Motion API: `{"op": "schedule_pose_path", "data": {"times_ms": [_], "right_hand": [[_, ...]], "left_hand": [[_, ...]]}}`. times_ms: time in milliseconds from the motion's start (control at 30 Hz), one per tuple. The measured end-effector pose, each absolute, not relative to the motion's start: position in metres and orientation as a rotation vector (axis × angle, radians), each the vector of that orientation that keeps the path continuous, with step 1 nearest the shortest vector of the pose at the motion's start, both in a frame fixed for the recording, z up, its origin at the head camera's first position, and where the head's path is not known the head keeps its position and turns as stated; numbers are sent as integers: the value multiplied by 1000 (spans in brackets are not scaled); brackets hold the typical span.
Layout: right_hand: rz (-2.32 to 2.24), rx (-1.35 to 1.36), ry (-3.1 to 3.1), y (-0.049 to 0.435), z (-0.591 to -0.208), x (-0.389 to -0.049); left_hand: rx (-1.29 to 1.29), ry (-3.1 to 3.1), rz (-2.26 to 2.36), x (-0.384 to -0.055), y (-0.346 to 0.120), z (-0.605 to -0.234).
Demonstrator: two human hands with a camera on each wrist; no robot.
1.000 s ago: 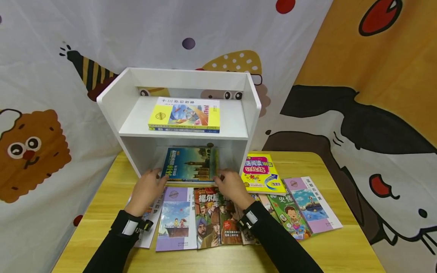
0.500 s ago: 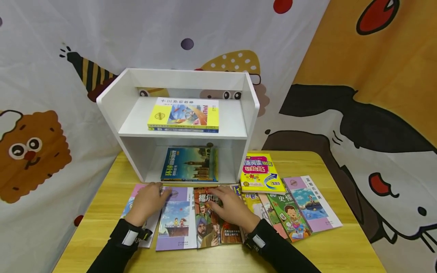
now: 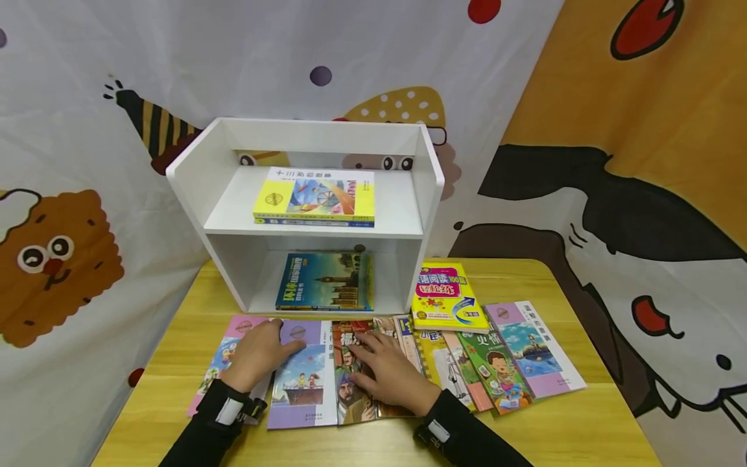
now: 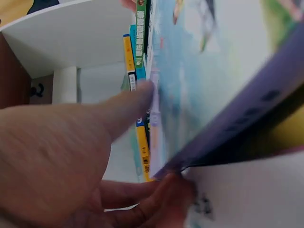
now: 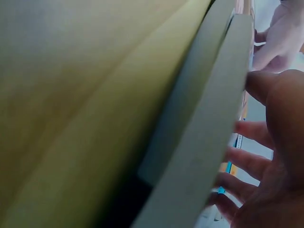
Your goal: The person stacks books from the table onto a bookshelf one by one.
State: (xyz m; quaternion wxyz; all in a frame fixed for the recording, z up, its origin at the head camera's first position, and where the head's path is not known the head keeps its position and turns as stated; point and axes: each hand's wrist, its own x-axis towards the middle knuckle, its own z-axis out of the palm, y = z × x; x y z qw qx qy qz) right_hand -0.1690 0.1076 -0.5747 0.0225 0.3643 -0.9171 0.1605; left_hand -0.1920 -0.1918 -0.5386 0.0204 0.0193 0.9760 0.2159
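Note:
My left hand [image 3: 255, 357] is over the inner side of the leftmost pink-and-white book [image 3: 230, 350]. Its thumb touches the upper part of the purple book [image 3: 300, 383] beside it. In the left wrist view, the left fingertips [image 4: 166, 194] are at that book's corner. My right hand [image 3: 397, 373] rests with spread fingers on the brown comic books [image 3: 356, 412]; its palm covers part of them. In the right wrist view, the right fingers [image 5: 249, 164] lie along the edge of a pale book [image 5: 204, 118]. Neither hand visibly grips anything.
Behind the hands stands a white two-tier shelf [image 3: 315, 233]. Yellow books [image 3: 315, 194] lie on its upper tier, a blue geography book [image 3: 323, 282] below. A yellow workbook [image 3: 449, 295], a green book [image 3: 496, 370] and another purple book [image 3: 533, 350] lie at right on the wooden table [image 3: 595, 428].
Both hands have let go of the blue geography book on the lower tier, which stays there. They have drawn back towards the front, onto the row of books on the table.

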Motion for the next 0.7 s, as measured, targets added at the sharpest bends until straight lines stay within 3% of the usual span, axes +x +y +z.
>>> {"op": "schedule_pose_path", "data": {"times_ms": [700], "right_hand": [[506, 1105, -2853, 105, -575, -169]], "left_hand": [[-98, 3055, 729, -187, -170, -547]]}}
